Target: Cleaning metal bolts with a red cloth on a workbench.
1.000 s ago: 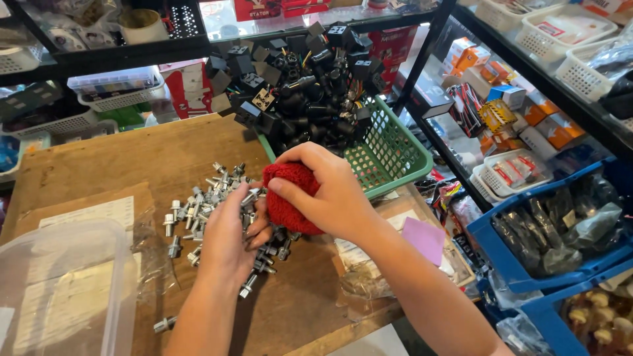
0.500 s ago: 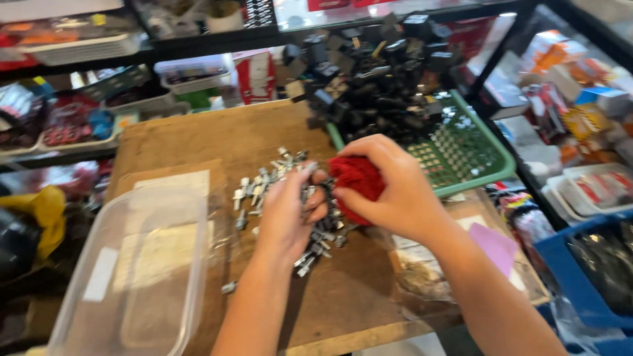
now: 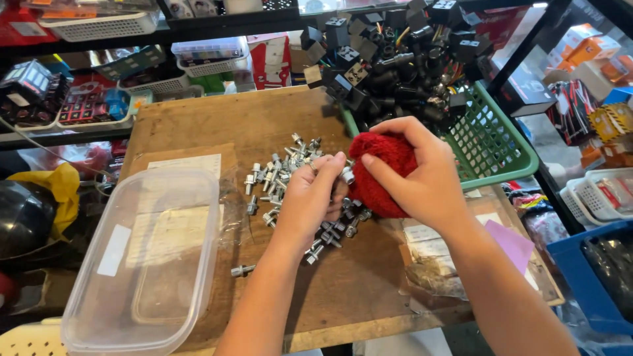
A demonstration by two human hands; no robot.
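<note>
the small silver bolt (image 3: 347,175) sits between the two hands, just above the middle of the wooden board (image 3: 217,125); its long axis runs roughly left to right, one end tucked into the left hand's fingers and the other meeting the red cloth (image 3: 382,173) (which end is the head cannot be told, since fingers and cloth cover most of it). the left hand (image 3: 311,198) is curled nearly closed, thumb and fingertips pinched on the bolt, with the palm hanging over the pile of bolts (image 3: 290,181) scattered on the board. the right hand (image 3: 422,178) is cupped around the red cloth, fingers bent and spread over its top and side, gripping it firmly and pressing it against the bolt's end. the cloth is a bunched knitted wad, resting just at the near corner of the green basket (image 3: 494,148), which is heaped with black relays and wires (image 3: 402,59). a clear plastic tub (image 3: 142,264) lies on the left part of the board, near the pile, and one stray bolt (image 3: 242,269) lies beside its rim, pointing sideways.
</note>
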